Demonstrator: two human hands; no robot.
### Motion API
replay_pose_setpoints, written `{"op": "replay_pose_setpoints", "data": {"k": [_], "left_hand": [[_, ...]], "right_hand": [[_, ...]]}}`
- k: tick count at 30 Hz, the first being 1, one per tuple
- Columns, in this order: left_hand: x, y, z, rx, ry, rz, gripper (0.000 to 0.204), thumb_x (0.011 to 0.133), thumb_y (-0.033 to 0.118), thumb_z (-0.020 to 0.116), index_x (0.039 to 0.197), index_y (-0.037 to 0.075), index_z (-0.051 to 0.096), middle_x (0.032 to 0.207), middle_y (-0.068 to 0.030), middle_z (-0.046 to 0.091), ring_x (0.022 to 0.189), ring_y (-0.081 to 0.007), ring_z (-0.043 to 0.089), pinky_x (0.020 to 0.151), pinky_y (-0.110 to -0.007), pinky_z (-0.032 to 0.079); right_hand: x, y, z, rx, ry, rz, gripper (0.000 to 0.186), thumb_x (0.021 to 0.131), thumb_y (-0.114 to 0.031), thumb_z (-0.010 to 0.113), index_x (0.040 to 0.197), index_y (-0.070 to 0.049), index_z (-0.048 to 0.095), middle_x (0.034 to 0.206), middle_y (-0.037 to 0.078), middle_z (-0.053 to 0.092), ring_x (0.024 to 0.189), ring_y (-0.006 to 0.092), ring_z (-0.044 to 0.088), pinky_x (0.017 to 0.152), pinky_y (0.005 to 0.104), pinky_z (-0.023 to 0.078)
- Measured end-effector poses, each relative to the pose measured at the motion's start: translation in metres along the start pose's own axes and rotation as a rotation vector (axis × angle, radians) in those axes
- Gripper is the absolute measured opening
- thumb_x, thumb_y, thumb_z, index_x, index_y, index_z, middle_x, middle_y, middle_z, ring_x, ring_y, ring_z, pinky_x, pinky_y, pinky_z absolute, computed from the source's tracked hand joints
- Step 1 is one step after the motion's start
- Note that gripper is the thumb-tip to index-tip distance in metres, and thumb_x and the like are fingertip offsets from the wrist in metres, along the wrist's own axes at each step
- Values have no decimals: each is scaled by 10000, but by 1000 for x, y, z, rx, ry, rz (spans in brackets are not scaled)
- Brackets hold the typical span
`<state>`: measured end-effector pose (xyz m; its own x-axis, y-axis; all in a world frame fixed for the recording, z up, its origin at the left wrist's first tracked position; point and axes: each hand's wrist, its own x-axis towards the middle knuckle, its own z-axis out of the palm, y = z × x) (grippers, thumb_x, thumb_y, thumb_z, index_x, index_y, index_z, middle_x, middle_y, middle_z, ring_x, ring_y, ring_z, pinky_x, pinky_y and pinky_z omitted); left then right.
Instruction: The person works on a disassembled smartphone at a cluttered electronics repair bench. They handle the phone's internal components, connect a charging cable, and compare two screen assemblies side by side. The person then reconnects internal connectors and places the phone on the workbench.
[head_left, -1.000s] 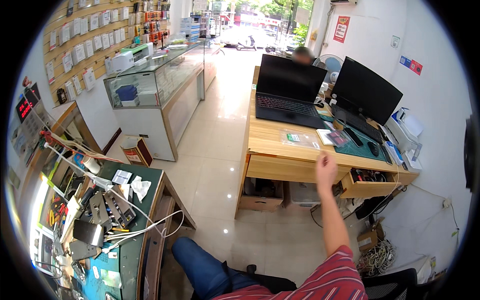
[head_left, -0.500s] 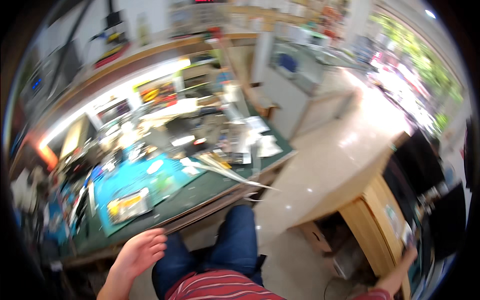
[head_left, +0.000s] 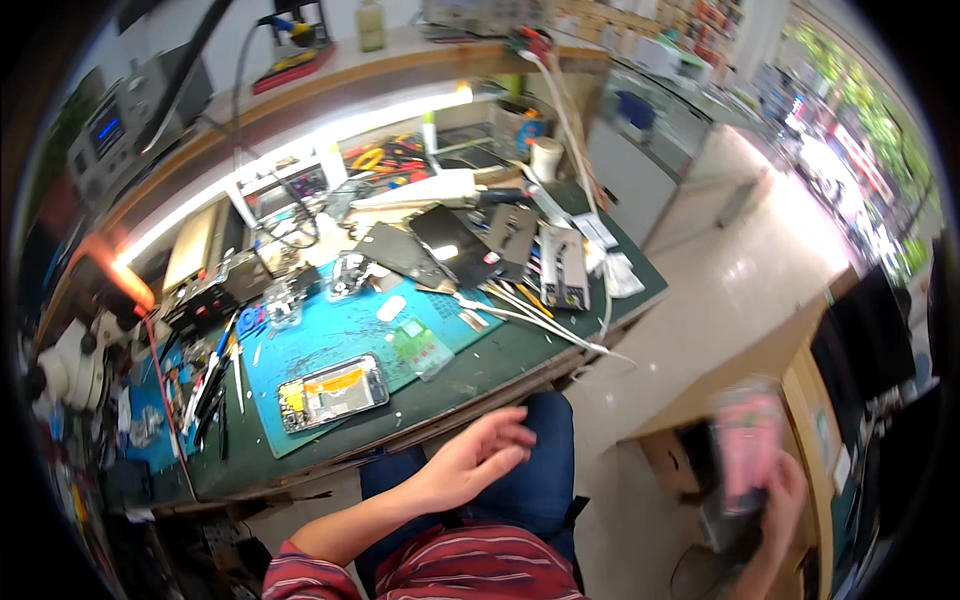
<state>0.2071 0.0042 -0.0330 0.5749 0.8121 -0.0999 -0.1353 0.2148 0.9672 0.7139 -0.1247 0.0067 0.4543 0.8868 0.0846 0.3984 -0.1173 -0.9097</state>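
My left hand (head_left: 478,458) hovers over my lap, fingers loosely bent and apart, holding nothing. At the right, my right hand (head_left: 785,497) grips a pink packet (head_left: 747,445) that looks like clear plastic around something pink; motion blurs it. On the bench, an opened phone (head_left: 335,391) lies with its insides showing, including a yellow-orange strip, near the front edge of the blue mat (head_left: 268,352). A greenish translucent sheet (head_left: 421,347) rests to the right of the phone. Neither hand touches the bench.
Dark flat panels (head_left: 455,245), white cables (head_left: 545,325) and a parts tray (head_left: 563,268) crowd the bench's right half. Tweezers and pen-like tools (head_left: 212,385) lie at its left. Beside my right hand stands a wooden desk (head_left: 808,440) with dark screens (head_left: 862,330).
My right hand has come back from the desk at the right, now with the pink packet in it. My left hand has moved right, over my lap. The view has turned left.
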Motion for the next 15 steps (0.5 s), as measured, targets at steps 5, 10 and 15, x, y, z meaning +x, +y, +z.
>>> {"op": "replay_pose_setpoints", "data": {"k": [5,10,15], "left_hand": [[4,16,-16,-91,-69,95,607,1083,101,576,1609,21,285,1459,-146,562,1245,-179,619,1027,-324,523],[-33,30,-41,42,72,-26,461,1056,53,611,1484,-1,451,1186,-76,703,1052,-125,690,894,-284,570],[-47,16,-44,22,164,79,229,1048,56,630,1260,-17,580,1041,-54,718,968,-107,700,817,-278,578]], "right_hand": [[1,-132,195,-276,-759,-236,239,946,-156,665,1126,-16,736,1053,151,758,916,290,729,823,350,560],[9,-174,265,-274,-1060,-319,294,965,-202,668,1216,-52,705,1062,162,753,959,326,735,822,391,566],[-12,-177,338,-182,-1030,-546,291,982,-281,673,1197,-90,718,1037,154,755,927,334,734,795,405,577]]}}
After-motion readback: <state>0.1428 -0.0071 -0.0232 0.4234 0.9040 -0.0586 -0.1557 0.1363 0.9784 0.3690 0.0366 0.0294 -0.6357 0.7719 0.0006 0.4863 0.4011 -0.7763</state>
